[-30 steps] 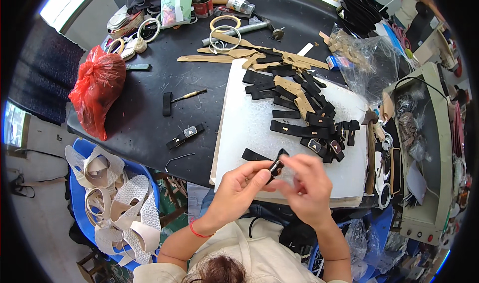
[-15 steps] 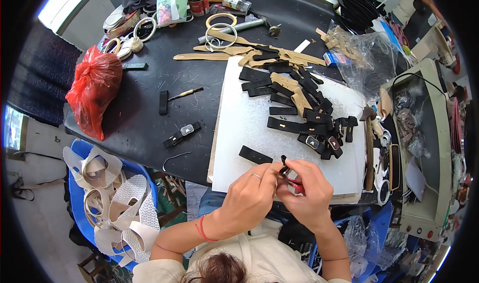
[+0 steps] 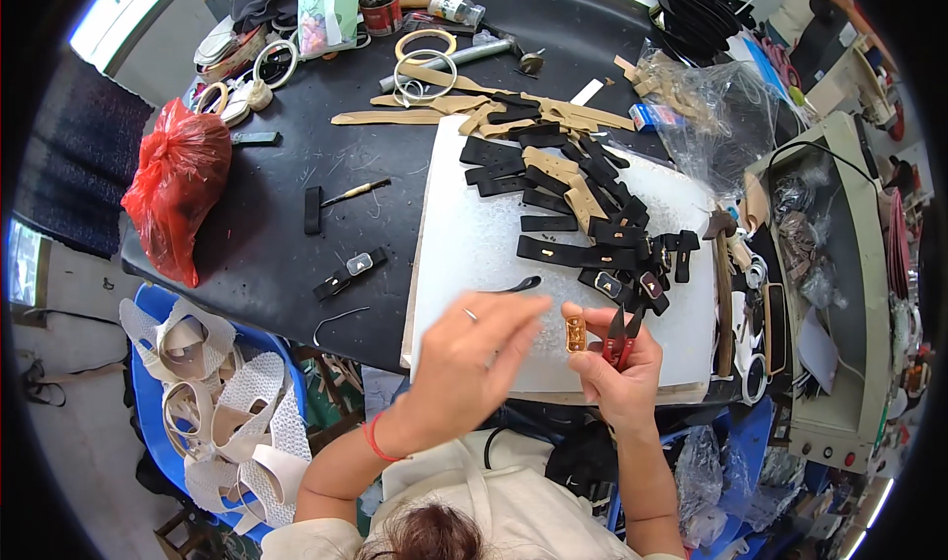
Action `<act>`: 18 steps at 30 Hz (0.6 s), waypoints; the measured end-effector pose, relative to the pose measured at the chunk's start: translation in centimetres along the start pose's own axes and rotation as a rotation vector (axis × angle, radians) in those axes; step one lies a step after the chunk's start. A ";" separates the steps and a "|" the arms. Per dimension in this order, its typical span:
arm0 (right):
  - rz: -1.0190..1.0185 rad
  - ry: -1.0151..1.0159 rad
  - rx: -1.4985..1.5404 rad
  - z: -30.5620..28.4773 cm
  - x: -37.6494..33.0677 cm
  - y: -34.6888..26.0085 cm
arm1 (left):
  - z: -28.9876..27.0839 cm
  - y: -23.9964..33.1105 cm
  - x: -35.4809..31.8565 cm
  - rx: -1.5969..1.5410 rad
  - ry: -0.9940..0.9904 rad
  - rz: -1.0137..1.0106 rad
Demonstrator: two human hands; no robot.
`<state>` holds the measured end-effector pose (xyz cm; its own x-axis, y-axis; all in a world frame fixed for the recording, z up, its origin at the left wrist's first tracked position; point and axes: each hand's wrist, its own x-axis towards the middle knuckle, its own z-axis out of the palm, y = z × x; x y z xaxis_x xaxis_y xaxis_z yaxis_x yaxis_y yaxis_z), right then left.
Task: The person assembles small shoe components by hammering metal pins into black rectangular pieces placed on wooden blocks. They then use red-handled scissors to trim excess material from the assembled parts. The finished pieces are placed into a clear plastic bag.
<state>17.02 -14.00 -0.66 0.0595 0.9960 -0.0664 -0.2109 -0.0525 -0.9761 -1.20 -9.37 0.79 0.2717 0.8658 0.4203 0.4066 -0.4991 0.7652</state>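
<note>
My right hand (image 3: pixel 620 370) pinches a small gold-coloured metal buckle (image 3: pixel 576 334) between thumb and index finger. Tucked in the same hand is a pair of small scissors (image 3: pixel 622 337) with red handles, its dark blades pointing away from me. My left hand (image 3: pixel 469 358) is smeared by motion over the white board (image 3: pixel 464 234), left of the buckle. Just beyond its fingers shows the end of a black strap (image 3: pixel 526 284); whether the hand holds it cannot be made out. Several black straps (image 3: pixel 568 252), some carrying buckles, and a few tan ones are heaped farther back.
A red plastic bag (image 3: pixel 180 180) stands on the dark table at the left. Near it lie a wooden-handled awl (image 3: pixel 355 192) and a buckled black strap (image 3: pixel 351 272). Below left, a blue basket (image 3: pixel 143 372) holds pale straps. A grey machine frame (image 3: pixel 839 343) rises at right.
My hands have come apart; the left has moved left and is blurred. The gold buckle now shows in the right hand, with the scissors turned blades away. The view has shifted slightly.
</note>
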 end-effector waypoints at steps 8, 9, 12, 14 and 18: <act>-0.358 0.017 -0.353 1.0 -0.4 0.9 | 1.0 1.5 -1.7 -0.631 -0.076 -0.433; -0.382 0.022 -0.365 1.2 -0.3 0.8 | 1.0 1.6 -1.7 -0.666 -0.059 -0.462; -0.424 0.030 -0.405 1.3 -0.4 0.9 | 0.5 1.2 -1.4 -0.553 -0.131 -0.318; -0.441 0.038 -0.436 1.4 -0.6 1.0 | 0.8 1.0 -1.7 -0.721 -0.104 -0.428; -0.481 0.053 -0.491 1.6 -0.6 1.4 | 1.1 0.8 -1.9 -0.858 -0.064 -0.526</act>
<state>15.12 -14.52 -1.66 0.0859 0.9125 0.3999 0.3164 0.3556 -0.8794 -0.45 -11.50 0.07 0.2952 0.9521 -0.0792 -0.2702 0.1627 0.9490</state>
